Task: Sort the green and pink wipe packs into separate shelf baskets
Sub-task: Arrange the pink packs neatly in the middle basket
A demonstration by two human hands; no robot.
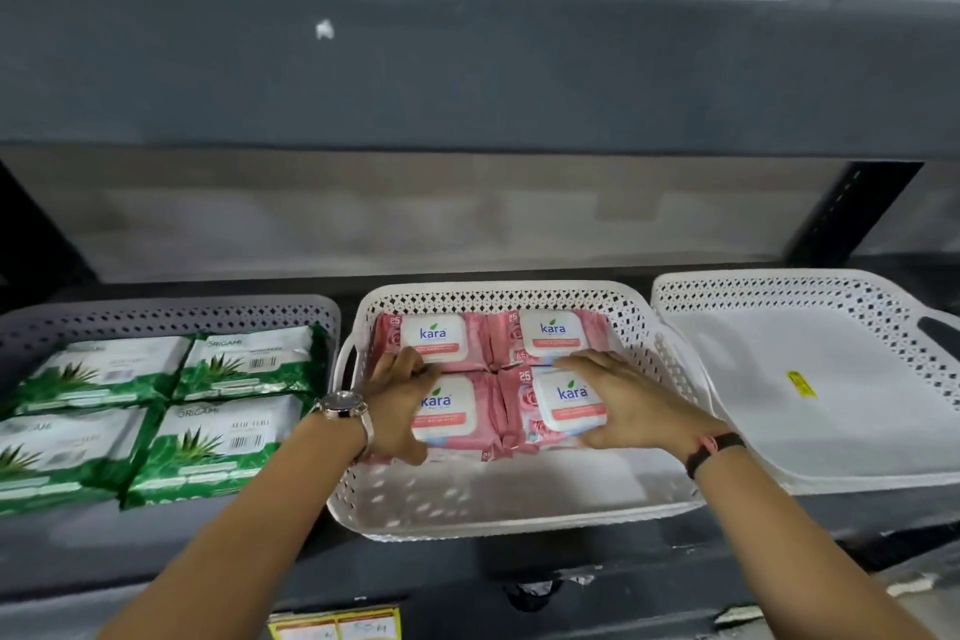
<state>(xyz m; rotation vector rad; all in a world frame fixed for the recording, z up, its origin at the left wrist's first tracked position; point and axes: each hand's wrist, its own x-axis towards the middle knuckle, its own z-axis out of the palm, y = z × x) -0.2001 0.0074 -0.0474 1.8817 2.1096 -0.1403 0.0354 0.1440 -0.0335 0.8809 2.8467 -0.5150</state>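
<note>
Head view looks down on a dark shelf carrying three perforated plastic baskets. Both hands reach into the middle white basket, which holds four pink wipe packs in a two-by-two block, each soft and glossy with a white rounded flip lid. The left hand is partly open, its fingers spread over the near-left pack and its thumb at the pack's near edge. The right hand lies flatter, fingers extended across the near-right pack and touching its lid. Neither pack looks lifted. Beyond the left wrist, with its round watch, a grey basket holds four green wipe packs, flat crinkled pouches printed with leaves. Past the right wrist, with its dark band, sits another white basket with a small yellow sticker on its smooth floor.
</note>
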